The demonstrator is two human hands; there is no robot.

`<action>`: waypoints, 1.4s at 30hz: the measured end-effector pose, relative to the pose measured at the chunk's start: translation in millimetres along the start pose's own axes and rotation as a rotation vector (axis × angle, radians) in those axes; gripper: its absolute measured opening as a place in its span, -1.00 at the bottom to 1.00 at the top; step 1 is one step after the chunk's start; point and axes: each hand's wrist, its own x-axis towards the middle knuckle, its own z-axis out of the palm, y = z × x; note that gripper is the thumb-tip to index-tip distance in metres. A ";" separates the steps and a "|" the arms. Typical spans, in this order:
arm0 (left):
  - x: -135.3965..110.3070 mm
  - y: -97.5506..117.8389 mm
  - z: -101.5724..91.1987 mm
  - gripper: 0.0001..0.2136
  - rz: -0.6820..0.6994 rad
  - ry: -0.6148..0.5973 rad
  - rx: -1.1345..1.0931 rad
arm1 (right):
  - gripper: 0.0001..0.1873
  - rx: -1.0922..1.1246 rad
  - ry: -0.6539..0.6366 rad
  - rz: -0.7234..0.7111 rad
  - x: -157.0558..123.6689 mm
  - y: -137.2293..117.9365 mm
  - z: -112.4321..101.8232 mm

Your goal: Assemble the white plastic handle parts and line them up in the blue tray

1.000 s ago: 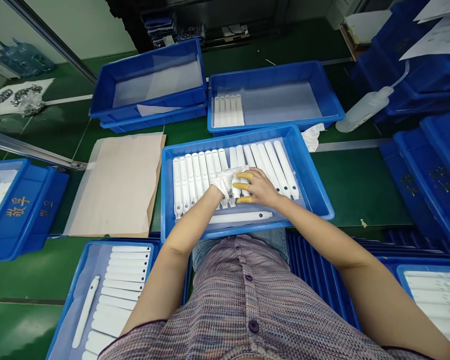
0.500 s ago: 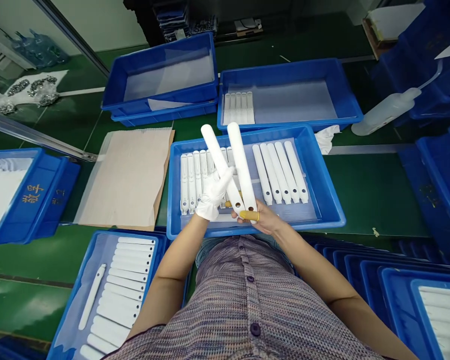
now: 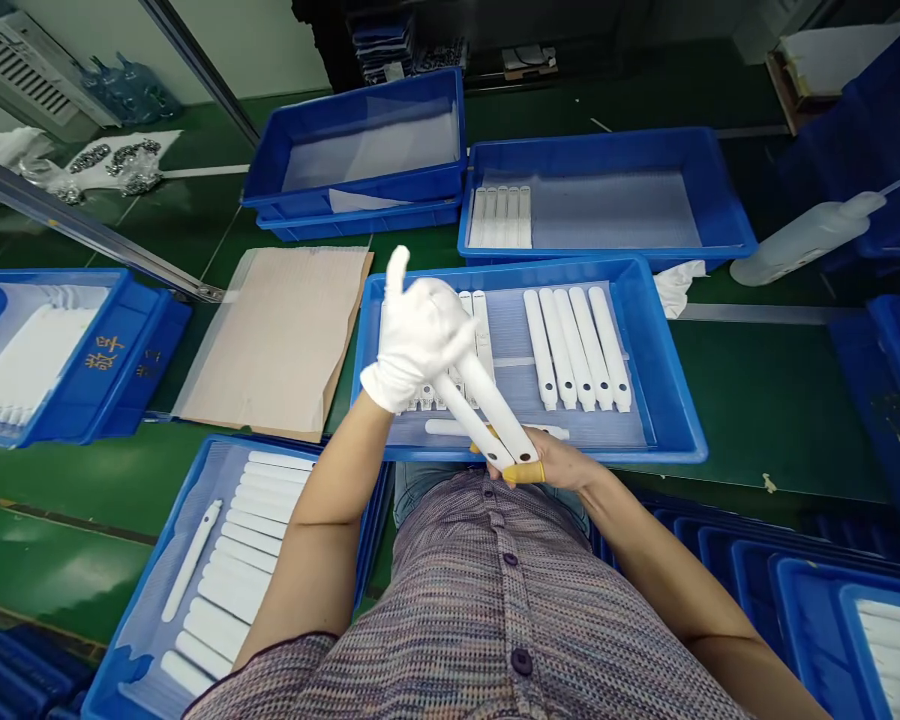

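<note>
Two long white strips (image 3: pixel 487 410), each with a dark hole near its lower end, lie crossed close together in front of me. My right hand (image 3: pixel 551 462), with yellow finger cots, pinches their lower ends. My left hand (image 3: pixel 429 325), in a white glove, closes over their upper ends, one digit sticking up; the covered ends are hidden. Beneath is a blue tray (image 3: pixel 679 420). To the right in it lies a row of white strips (image 3: pixel 579 348); another row (image 3: pixel 482 335) is partly hidden behind my glove. A single strip (image 3: pixel 442 427) lies crosswise near the front.
Behind stand a blue tray (image 3: pixel 731 225) with several short white pieces and stacked blue trays (image 3: pixel 450 125). Brown paper (image 3: pixel 270 340) lies left. A tray of strips (image 3: pixel 131 620) sits front left, more trays (image 3: pixel 787 590) front right. A squeeze bottle (image 3: pixel 802 240) rests far right.
My left glove has slid up from the middle of the two strips to their upper ends. The strips now lean further left, their upper ends covered; my head view has shifted slightly.
</note>
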 end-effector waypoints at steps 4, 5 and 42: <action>9.5 1.2 -22.6 -0.61 0.014 0.127 -0.032 | -0.43 -0.073 -0.010 -0.033 -13.0 11.5 1.9; 6.4 2.2 -21.4 -0.62 -0.003 0.165 -0.146 | -0.43 -0.088 0.004 -0.057 -14.2 14.4 2.4; -132.8 -20.5 51.7 -0.54 -0.422 0.169 -1.128 | -0.52 0.242 0.578 -0.324 10.2 10.6 29.3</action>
